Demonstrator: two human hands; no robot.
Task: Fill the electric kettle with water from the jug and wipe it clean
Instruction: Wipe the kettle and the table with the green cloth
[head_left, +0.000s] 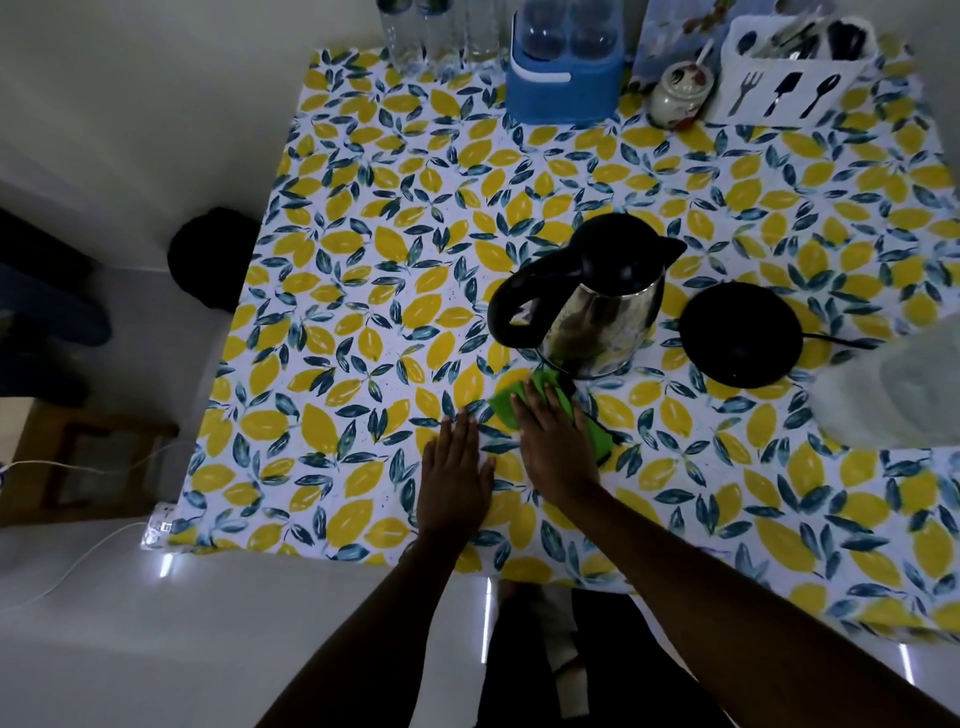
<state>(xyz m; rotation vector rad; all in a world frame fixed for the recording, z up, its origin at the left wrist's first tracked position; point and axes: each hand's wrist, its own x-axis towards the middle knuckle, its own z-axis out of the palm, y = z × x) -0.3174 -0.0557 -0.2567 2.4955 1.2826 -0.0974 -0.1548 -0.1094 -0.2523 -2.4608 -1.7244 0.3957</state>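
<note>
The steel electric kettle (592, 299) with a black lid and handle stands upright on the lemon-print table (363, 322), off its round black base (740, 335), which lies just to its right. A green cloth (506, 402) lies flat on the table in front of the kettle. My right hand (553, 444) rests flat on top of the cloth, fingers extended. My left hand (454, 478) lies palm down on the tablecloth just left of it, holding nothing. A translucent jug (898, 384) sits blurred at the right edge.
Along the far edge stand clear bottles (431, 31), a blue holder with glasses (563, 67), a small ceramic jar (678, 93) and a white cutlery holder (789, 67). The base's cord (841, 340) runs right. A black stool (213, 254) sits left of the table.
</note>
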